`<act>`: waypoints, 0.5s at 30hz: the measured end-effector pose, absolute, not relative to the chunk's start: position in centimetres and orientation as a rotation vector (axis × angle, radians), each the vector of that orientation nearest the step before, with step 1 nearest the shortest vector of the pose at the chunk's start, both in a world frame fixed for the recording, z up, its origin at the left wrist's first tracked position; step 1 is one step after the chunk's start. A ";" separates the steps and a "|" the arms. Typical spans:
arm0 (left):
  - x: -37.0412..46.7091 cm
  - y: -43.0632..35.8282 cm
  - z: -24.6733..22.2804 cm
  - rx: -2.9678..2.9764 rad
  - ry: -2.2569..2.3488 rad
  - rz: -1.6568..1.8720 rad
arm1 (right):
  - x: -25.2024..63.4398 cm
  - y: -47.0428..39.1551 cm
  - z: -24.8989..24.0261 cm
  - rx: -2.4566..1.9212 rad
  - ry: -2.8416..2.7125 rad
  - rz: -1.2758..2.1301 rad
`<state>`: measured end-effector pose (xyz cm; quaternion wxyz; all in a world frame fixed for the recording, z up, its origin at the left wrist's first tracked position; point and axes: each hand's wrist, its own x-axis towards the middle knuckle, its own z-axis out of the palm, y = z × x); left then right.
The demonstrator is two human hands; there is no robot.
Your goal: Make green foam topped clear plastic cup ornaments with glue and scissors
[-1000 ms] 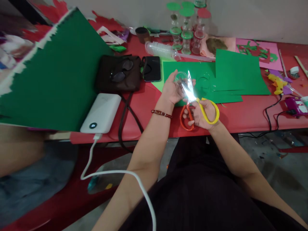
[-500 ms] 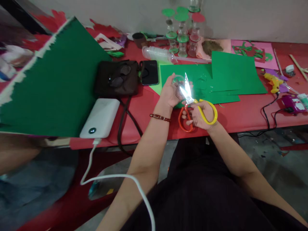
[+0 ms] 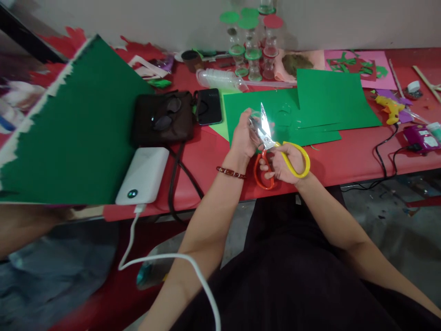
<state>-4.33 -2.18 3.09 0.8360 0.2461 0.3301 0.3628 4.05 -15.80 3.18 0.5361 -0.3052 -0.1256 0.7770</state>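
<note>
Right grip [image 3: 285, 163]: closed on the scissors [image 3: 267, 139], thumb side in the yellow loop, fingers in the red one. Loops well apart, blades spread in a narrow V. One blade points away from the body, the other runs up-left into the left grip [image 3: 243, 138]

Left grip: fingers curled round a clear plastic piece [image 3: 254, 114] with a curved rim, thumb side up. Fingers partly hidden behind the blades. Blade overlaps the plastic; cannot tell if it touches

Edges: table [image 3: 344, 158] front edge passes just on the body side of the red loop, both arms cross it. Lower green sheet [image 3: 241, 103] lies beyond and partly behind both grips, upper green sheet [image 3: 330, 99] ahead and right of the right grip, overlapping the lower one

Room: red table surface runs right from the right grip along the front edge to the purple box [image 3: 420, 139]; yellow glue gun [image 3: 390, 109] beyond that strip. Left of the left grip: phone [image 3: 210, 106] near, brown bag [image 3: 144, 122] past it, white power bank [image 3: 143, 175] nearer the body. Ahead of left grip: nested clear cups [image 3: 220, 79] on their side
</note>
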 end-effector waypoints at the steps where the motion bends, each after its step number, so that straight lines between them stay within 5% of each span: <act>1: -4.3 -2.3 3.1 0.518 0.696 0.781 | 4.0 -15.8 3.2 -0.719 -0.294 1.845; 15: -3.9 -3.4 3.0 0.561 0.737 0.805 | 3.9 -15.9 3.4 -0.680 -0.264 1.875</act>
